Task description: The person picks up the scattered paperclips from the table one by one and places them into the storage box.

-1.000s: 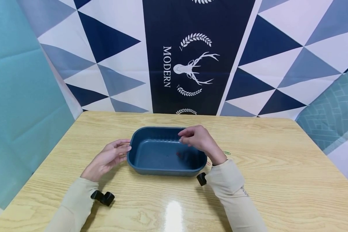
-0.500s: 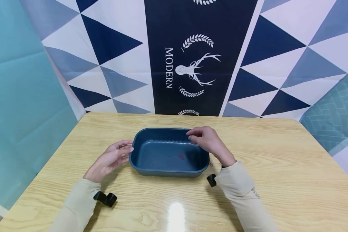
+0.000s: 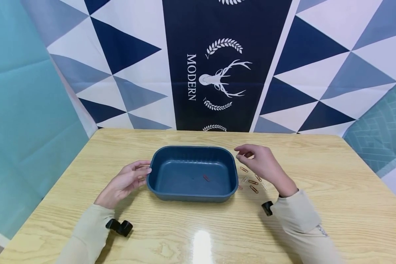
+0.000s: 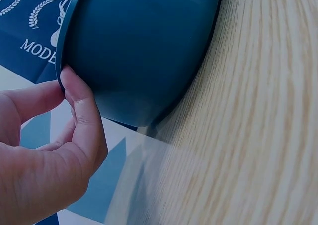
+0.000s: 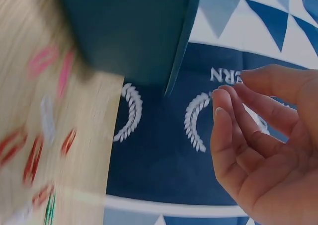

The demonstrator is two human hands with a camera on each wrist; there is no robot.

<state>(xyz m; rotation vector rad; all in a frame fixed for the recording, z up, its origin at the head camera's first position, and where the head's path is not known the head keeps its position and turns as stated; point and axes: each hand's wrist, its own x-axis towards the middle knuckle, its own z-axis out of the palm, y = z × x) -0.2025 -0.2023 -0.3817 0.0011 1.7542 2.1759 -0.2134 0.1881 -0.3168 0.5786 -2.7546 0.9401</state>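
A dark blue plastic bin (image 3: 191, 196) stands on the table. My left hand (image 3: 125, 181) holds its left end, with thumb and finger (image 4: 77, 88) at the rim in the left wrist view. Inside the bin lies one red paper clip (image 3: 206, 178). My right hand (image 3: 265, 163) is raised just past the bin's right end, fingers loosely bent and nothing between them, as the right wrist view of the hand (image 5: 268, 135) shows. Below it several paper clips lie scattered, among them an orange-brown clip (image 3: 253, 189), a pink clip (image 5: 63, 73) and a green clip (image 5: 49, 208).
The wood-grain table (image 3: 171, 231) ends at a patterned cloth backdrop (image 3: 214, 66) behind the bin. A light blue cloth (image 3: 29, 110) hangs at the left. Black wrist cameras sit at both cuffs, one being the left wrist camera (image 3: 119, 227).
My right hand has moved right, from over the bin to beyond its right end, uncovering the clips on the table. The left hand stays at the bin's left rim.
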